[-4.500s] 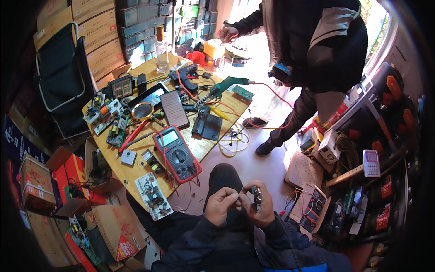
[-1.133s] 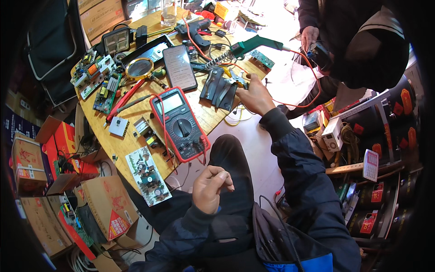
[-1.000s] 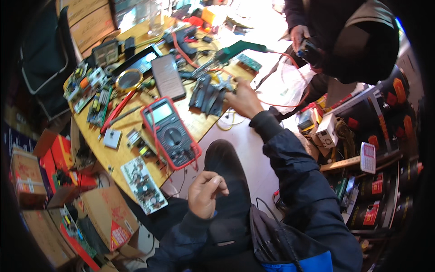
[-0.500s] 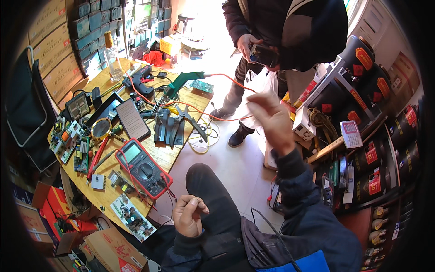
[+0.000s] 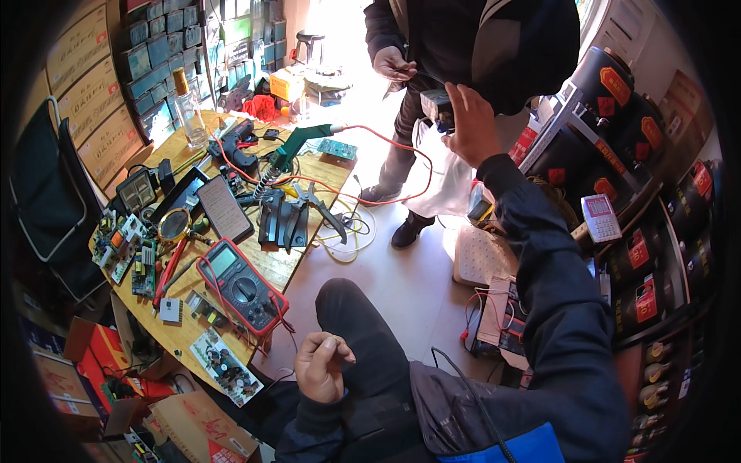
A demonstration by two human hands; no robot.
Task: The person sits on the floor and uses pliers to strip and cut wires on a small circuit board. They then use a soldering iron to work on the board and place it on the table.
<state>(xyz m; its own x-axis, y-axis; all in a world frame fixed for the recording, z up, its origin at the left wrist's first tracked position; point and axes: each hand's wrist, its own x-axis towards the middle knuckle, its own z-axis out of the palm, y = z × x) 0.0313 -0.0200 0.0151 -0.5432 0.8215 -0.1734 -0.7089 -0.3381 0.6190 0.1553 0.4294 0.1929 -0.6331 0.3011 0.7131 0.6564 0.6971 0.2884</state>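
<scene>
My right hand [image 5: 475, 127] is stretched far out to the front right, its fingers closed round a small dark boxy device [image 5: 437, 107] with a greyish top face. Its exact kind is not clear. Close to it, the bare hand [image 5: 394, 64] of a standing person is half open, palm up. Above my thigh, my left hand [image 5: 321, 366] is curled with thumb against fingers; whether something small is inside is hidden. Nearest to that hand, on the wooden table's edge, lie a red multimeter [image 5: 243, 285] and a white-and-green circuit board [image 5: 225, 366].
On the wooden table [image 5: 185, 339] are a soldering iron holder [image 5: 297, 147] with a red cord, pliers [image 5: 310, 212], a phone [image 5: 225, 208], a magnifying glass [image 5: 174, 225] and a glass bottle [image 5: 190, 116]. A calculator [image 5: 600, 218] and dark jars [image 5: 606, 85] stand right. Cardboard boxes [image 5: 204, 424] fill the lower left.
The boxy device has passed from the other person's hands into my right hand, which reached forward and up. The other person's hand has moved left and opened. My left hand stayed put.
</scene>
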